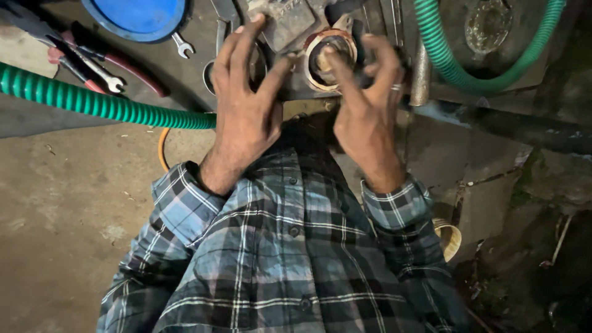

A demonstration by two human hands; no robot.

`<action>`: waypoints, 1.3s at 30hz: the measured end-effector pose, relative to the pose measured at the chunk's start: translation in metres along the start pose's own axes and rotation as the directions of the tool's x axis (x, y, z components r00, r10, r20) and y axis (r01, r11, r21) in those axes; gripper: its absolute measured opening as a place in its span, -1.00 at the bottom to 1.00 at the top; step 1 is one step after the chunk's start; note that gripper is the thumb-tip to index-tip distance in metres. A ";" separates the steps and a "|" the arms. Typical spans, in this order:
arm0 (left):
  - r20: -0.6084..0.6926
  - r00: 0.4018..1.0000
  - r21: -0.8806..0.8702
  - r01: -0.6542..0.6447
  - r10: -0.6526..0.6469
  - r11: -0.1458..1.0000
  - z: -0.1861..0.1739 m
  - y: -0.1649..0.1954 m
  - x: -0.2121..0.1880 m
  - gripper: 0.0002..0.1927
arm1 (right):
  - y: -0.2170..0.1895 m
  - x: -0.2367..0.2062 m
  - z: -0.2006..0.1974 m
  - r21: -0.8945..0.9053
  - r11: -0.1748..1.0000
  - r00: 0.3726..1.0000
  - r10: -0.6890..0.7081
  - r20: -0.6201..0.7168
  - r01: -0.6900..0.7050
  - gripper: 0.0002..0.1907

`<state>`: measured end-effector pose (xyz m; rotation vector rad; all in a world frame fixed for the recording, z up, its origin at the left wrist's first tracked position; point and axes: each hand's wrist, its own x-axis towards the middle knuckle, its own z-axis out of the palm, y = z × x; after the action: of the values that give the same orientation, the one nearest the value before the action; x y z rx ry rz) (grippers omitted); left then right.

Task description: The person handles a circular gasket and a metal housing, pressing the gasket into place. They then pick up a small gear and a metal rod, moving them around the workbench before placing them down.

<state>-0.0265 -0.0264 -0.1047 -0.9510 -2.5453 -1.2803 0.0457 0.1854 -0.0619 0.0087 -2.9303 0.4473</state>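
ribbed green plastic hose (92, 102), rusty metal fitting (330, 58)

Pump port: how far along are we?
Done: tools are out; an open-end spanner and red-handled pliers lie on the floor. In hand: the left hand braces the metal housing, and the right hand fingers the round port. Left: port open, green hose unattached.
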 end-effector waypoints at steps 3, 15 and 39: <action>-0.009 1.000 0.003 0.020 -0.020 1.000 0.003 -0.002 0.002 -0.35 | -0.010 0.001 0.006 -0.098 0.995 1.000 -0.015 0.027 0.018 -0.33; -0.011 1.000 0.012 0.023 -0.023 1.000 0.005 -0.006 -0.004 -0.36 | -0.016 0.003 0.002 0.094 0.991 0.994 -0.101 0.037 0.097 -0.30; 0.095 0.995 0.194 -0.058 0.040 0.979 0.006 -0.005 -0.009 -0.52 | -0.011 0.001 0.018 -0.219 0.971 0.995 -0.083 0.062 0.094 -0.18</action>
<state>-0.0220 -0.0288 -0.1152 -1.0436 -2.6369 -0.9709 0.0419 0.1698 -0.0754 0.1231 -2.9994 0.1067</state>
